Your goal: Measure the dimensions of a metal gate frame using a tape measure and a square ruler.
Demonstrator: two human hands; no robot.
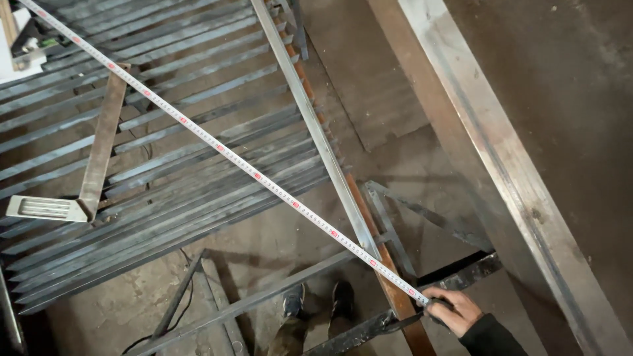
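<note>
step: measuring diagonal of steel slat frame (pixel 198 151) | right hand (pixel 453 310) grasps tape measure (pixel 257 177) end at frame's near corner, tape stretched taut to far corner | left hand not visible | next: likely needs steady tension, reading the mark

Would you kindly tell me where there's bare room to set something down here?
Bare floor lies between the slat rack and the shoes. The rack is crowded by tape measure and square. The right hand holds the tape's end.
</note>
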